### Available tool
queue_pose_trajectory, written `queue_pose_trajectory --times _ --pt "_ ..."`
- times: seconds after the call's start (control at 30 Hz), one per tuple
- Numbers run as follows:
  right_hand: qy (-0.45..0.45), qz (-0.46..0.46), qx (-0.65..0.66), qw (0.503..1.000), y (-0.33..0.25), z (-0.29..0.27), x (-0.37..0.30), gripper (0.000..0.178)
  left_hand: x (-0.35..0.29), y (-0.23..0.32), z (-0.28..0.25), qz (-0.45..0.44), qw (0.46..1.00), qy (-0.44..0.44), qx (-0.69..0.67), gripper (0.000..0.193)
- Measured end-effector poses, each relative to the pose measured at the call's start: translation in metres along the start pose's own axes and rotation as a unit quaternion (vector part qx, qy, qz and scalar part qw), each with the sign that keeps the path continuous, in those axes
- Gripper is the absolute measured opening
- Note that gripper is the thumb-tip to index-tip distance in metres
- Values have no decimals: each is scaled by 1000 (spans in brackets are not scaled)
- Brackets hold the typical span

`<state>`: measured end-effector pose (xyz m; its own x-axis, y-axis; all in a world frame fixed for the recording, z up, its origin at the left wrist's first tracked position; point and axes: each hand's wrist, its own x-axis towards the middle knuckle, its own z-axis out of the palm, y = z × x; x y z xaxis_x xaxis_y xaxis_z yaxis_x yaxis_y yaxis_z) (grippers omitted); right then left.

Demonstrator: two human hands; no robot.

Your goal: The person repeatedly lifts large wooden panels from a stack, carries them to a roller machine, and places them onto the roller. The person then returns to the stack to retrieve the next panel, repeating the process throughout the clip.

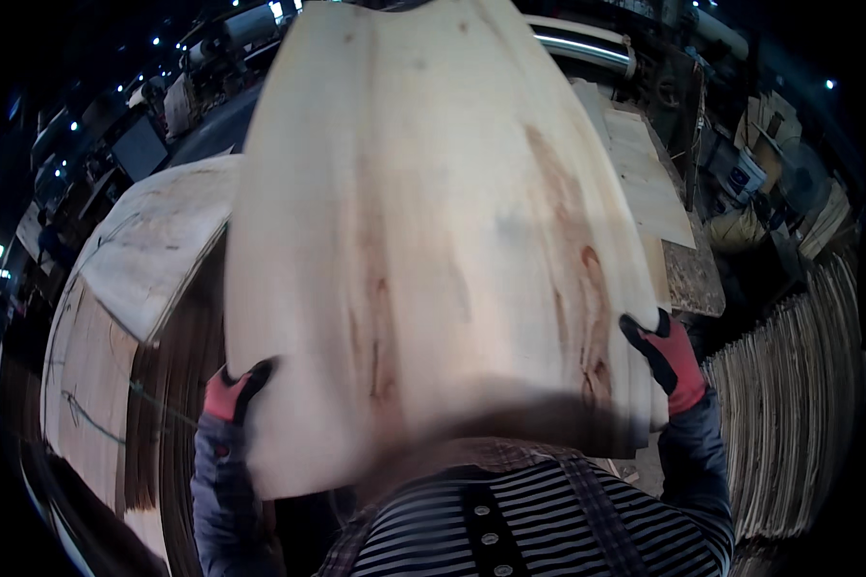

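Note:
A large, pale wood veneer sheet [443, 240] with brown knot streaks spans the middle of the view, its near edge close to my body. My left hand [233, 389], in a red and black glove, grips the sheet's left edge, thumb on top. Across from it, my right hand [672, 361] in a matching glove holds the right edge the same way. The fingers under the sheet are hidden. The sheet's surface and near end look smeared by motion. Beneath its right side, other veneer sheets [649, 183] lie on a worn bench [695, 279].
A tall veneer stack [87, 385] with a loose piece [159, 260] on top stands at left, a green cord across it. Another stack [779, 413] rises at right. Beyond are a roller machine [587, 48], a white bucket [747, 175] and a distant person [50, 240].

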<state>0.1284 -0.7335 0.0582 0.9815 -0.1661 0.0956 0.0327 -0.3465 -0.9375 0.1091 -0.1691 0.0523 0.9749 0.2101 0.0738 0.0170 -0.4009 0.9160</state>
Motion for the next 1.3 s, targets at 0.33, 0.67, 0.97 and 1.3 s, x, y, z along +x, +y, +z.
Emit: queue_pose_trajectory --times 0.33,0.67,0.97,1.3 --pt "54 126 -91 986 98 -63 135 36 335 -41 190 25 883 -176 435 61" --pt "49 190 -570 798 106 -95 279 76 366 1 211 -32 956 -56 285 65" --pt "-175 -212 -252 928 -73 307 346 62 182 -57 -138 39 750 429 502 68" --pt "-311 -359 -234 848 -177 634 373 76 122 -110 -264 -202 904 367 -84 59"
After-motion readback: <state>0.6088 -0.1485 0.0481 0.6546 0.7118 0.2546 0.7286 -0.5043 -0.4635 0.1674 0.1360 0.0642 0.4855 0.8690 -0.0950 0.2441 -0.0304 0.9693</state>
